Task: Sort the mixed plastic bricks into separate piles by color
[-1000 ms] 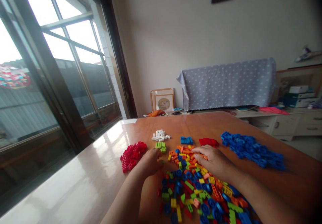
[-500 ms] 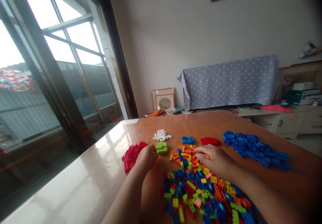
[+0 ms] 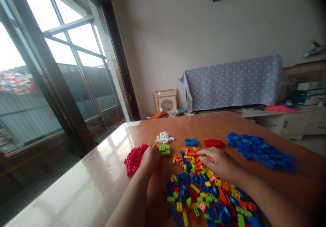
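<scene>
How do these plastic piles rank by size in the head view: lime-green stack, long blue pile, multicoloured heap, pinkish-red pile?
1. Multicoloured heap
2. Long blue pile
3. Pinkish-red pile
4. Lime-green stack

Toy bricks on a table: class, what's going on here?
A person has both bare hands among toy bricks on a table. The left hand is between the pinkish-red pile and the green bricks; whether it holds one is hidden. The right hand is at the far end of the mixed pile, by orange bricks. White bricks, a small blue group and a red group lie beyond; a larger blue pile lies rightward.
</scene>
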`<state>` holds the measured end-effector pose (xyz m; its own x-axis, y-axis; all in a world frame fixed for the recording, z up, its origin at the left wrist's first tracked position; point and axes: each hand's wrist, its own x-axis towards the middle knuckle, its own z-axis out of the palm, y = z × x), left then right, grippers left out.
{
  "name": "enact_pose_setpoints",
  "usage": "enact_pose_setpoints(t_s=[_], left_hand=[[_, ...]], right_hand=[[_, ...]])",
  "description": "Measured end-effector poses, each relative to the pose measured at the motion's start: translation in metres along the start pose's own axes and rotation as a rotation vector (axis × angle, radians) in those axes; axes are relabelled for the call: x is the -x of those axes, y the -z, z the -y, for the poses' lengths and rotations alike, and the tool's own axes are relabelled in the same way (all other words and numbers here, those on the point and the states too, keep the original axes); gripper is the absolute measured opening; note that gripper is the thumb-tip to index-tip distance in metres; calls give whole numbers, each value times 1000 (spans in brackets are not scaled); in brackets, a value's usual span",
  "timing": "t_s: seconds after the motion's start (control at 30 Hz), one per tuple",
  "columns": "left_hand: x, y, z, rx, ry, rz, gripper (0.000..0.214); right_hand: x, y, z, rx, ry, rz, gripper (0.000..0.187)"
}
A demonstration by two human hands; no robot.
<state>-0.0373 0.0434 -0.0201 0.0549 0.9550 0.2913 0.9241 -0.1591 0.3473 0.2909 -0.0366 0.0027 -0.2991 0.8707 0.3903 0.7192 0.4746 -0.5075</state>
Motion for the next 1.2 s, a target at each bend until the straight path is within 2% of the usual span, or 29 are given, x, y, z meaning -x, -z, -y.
enact_pose_setpoints(t_s=[0.17, 0.47, 0.67, 1.2], left_hand=[[1, -1, 0, -5, 28, 6, 18], [9, 6, -8, 41, 107, 70, 33], [10, 7, -13, 40, 90, 63, 32], [5, -3, -6, 47, 46, 41, 29]], right_hand=[[1, -1, -2, -6, 0, -4, 33], [0, 3, 4, -3, 14, -6, 33], [1, 4, 6, 11, 2, -4, 33], [1, 1, 4, 2, 9, 4, 32]])
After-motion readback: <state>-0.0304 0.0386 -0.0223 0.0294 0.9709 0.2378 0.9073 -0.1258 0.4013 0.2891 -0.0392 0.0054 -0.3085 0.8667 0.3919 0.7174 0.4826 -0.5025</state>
